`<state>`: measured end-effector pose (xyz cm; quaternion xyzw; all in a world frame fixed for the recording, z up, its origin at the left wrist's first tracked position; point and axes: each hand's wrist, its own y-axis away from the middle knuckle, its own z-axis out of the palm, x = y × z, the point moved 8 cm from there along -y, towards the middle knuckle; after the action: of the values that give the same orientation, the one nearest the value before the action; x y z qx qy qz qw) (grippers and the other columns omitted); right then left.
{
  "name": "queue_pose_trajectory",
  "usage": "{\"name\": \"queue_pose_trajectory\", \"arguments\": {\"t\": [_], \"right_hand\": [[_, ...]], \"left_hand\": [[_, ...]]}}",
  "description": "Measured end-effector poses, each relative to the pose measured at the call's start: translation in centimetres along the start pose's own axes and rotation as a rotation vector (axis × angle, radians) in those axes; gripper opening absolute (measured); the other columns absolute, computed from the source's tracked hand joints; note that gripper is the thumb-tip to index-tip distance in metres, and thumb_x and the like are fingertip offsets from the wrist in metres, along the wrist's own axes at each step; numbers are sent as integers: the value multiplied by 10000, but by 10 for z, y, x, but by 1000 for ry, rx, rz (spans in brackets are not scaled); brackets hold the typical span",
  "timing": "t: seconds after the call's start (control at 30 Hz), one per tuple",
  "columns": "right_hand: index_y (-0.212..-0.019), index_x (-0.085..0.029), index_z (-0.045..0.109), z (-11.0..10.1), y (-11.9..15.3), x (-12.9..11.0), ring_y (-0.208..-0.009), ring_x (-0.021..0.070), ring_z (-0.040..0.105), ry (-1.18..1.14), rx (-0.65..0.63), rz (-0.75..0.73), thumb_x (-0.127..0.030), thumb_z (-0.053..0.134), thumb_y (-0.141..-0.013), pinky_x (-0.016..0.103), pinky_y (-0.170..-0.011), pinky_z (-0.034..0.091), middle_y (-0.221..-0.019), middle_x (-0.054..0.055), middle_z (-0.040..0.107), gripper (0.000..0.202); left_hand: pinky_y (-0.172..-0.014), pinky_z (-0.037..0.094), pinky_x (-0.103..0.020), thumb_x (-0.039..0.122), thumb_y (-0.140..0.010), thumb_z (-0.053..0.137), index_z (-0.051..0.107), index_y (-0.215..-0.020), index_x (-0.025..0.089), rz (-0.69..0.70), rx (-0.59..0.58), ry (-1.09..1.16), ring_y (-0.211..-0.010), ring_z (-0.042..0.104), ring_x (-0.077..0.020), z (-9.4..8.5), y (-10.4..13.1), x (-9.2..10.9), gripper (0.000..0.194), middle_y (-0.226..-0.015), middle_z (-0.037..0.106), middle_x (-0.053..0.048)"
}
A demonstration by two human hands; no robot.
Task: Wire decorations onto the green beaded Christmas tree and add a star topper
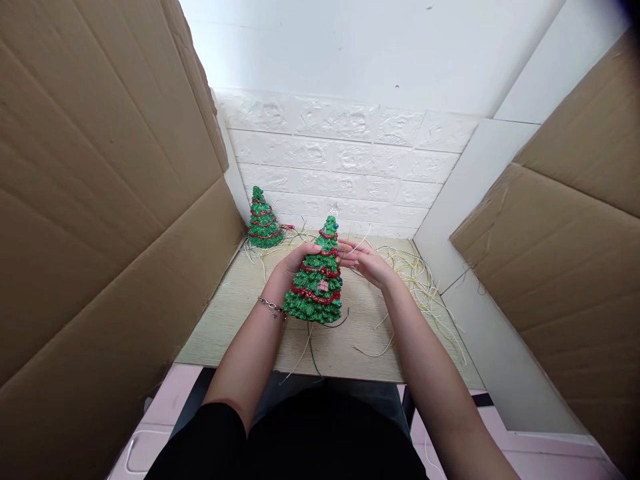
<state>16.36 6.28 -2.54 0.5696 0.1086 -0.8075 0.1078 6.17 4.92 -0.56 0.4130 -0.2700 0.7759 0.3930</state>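
The green tree (pixel 316 300) is up in front of the person, between the two hands, over the tabletop (pixel 225 307). Its long way runs from the wide bottom, close to the person, up to the thin tip, which points to the white wall (pixel 350 157). The left hand (pixel 299 257) is the nearer one: it grips the left side, with its thumb on the front and its other fingers hidden behind. The right hand (pixel 371 263) is by the upper right side. Its fingers are almost straight and reach left to the tree's edge. I cannot tell if they pinch a thin wire there. A smaller tree (pixel 263 223) stands at the back left, and a messy pile of wires (pixel 417 277) lies on the right.
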Motion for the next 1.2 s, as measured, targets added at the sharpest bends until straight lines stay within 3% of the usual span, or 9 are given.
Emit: {"name": "queue_pose_trajectory", "arguments": {"t": [0.07,0.17,0.27,0.43,0.5,0.63,0.8,1.03,1.2], "right_hand": [[-1010,-230,623,1,0,-6,-829,137,614,-51,-18,-56,-264,720,-604,309,-834,468,-966,9,658,419],[-1036,-214,622,12,3,-13,-810,160,615,-105,-141,-75,-313,675,-615,355,-856,464,-896,16,652,436],[-1042,-224,636,23,9,-15,-873,176,607,-108,-254,-54,-292,645,-613,384,-916,438,-1001,31,648,435],[-1038,-304,640,18,12,-14,-964,171,584,-10,-265,-62,-234,699,-606,378,-955,404,-1134,2,611,442],[-1109,-344,601,16,14,-11,-1031,171,557,52,-292,-38,-236,732,-609,355,-931,413,-1216,-11,564,528],[-1214,-390,513,19,17,-11,-1116,184,511,79,-368,-30,-336,774,-615,355,-911,421,-1315,-18,485,655],[-1076,-308,610,13,11,-18,-1058,175,544,-51,-186,-122,-513,678,-695,360,-904,446,-1249,5,549,438],[-761,-218,577,-24,5,-26,-785,134,645,-281,133,-165,-432,582,-814,298,-726,537,-941,-5,676,221],[-746,-216,541,-35,8,-26,-677,119,654,-404,214,-94,-377,551,-849,294,-721,545,-773,-22,695,191]], "left_hand": [[-712,465,-365,352,-646,563,526,-1193,68,-2,-43,-44,-856,640,-294,6,-2,0,617,-1033,659,-173],[-796,456,-388,371,-632,571,536,-1188,60,2,-60,-97,-962,614,-322,9,-5,1,638,-1055,651,-179],[-815,457,-380,377,-625,587,546,-1181,70,32,8,-119,-959,618,-310,3,-6,2,636,-1042,660,-166],[-688,483,-362,411,-649,581,545,-1187,88,-22,2,-91,-798,653,-278,2,-2,-2,628,-1039,663,-160],[-684,483,-365,416,-670,562,535,-1196,88,-28,-30,-68,-832,650,-289,6,-1,-2,621,-1060,655,-164],[-830,458,-390,383,-646,578,550,-1168,73,30,-54,-73,-1000,605,-316,13,-3,6,607,-1070,654,-157],[-911,414,-385,359,-628,580,593,-1098,70,51,-13,-121,-1085,562,-319,8,-7,10,551,-1075,654,-153],[-898,407,-382,368,-626,599,622,-1058,77,-8,-19,-95,-1091,558,-318,3,-5,3,522,-1069,656,-155],[-892,408,-369,361,-658,582,627,-1070,94,-38,1,-76,-1067,576,-294,0,-2,-2,493,-1056,665,-136]]}}
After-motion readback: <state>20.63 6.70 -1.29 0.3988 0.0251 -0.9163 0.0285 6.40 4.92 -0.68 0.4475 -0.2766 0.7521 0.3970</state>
